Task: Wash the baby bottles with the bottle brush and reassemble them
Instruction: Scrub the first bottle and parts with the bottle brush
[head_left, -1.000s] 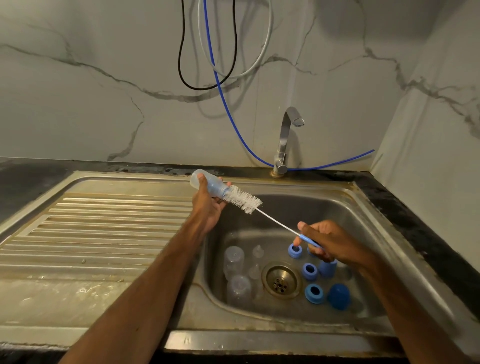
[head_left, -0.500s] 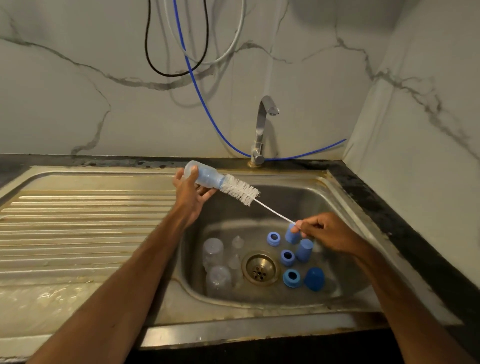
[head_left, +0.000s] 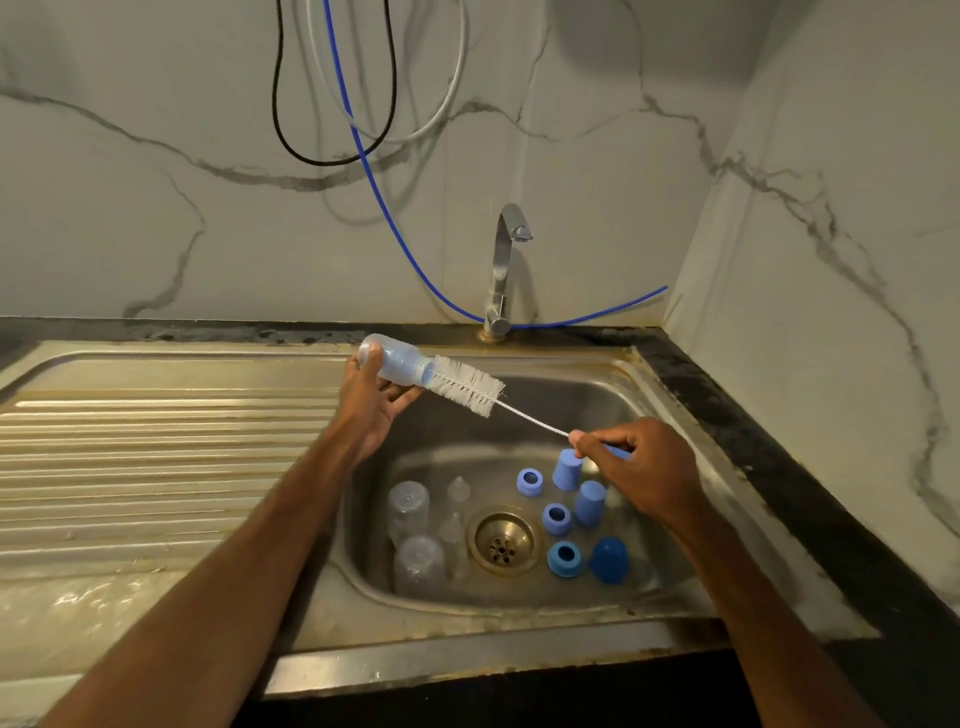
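My left hand (head_left: 369, 402) grips a clear baby bottle (head_left: 397, 362) held sideways above the sink's left rim, its mouth facing right. A bottle brush (head_left: 467, 387) with white bristles pokes its tip into that mouth; most bristles are outside. My right hand (head_left: 636, 467) pinches the brush's blue handle over the basin (head_left: 597, 400). In the basin lie two more clear bottles (head_left: 410, 506) (head_left: 420, 564), clear teats (head_left: 458, 488), blue collar rings (head_left: 530, 481) (head_left: 557, 518) (head_left: 564, 558) and blue caps (head_left: 566, 469) (head_left: 589, 503) (head_left: 609, 560).
A steel tap (head_left: 506, 260) stands behind the basin, shut off. A ribbed steel draining board (head_left: 156, 457) stretches to the left. Black, white and blue cables (head_left: 384, 208) hang on the marble wall. A brass drain (head_left: 501, 540) sits mid-basin. A marble side wall closes the right.
My right hand has pulled the brush outward, so more of the bristles are outside the bottle mouth. The view has shifted a little to the right.
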